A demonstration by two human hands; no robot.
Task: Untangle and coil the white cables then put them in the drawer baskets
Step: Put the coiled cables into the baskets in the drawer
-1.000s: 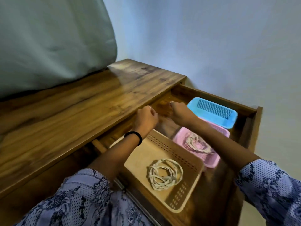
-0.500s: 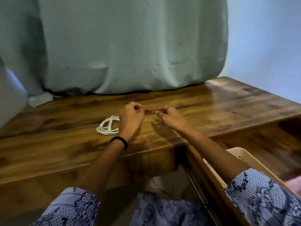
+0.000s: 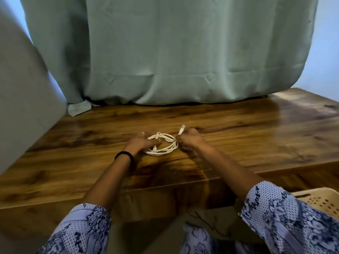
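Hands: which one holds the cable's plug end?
The right hand. The plug sticks up from its fingers, while the left hand grips the opposite side of the white cable on the table.

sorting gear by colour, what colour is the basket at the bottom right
Beige basket, seen in the head view.

Both arms reach forward, forearms bare below patterned sleeves. The left hand (image 3: 142, 143) has curled fingers pinching the white cable (image 3: 165, 145); the right hand (image 3: 189, 141) grips its other side.
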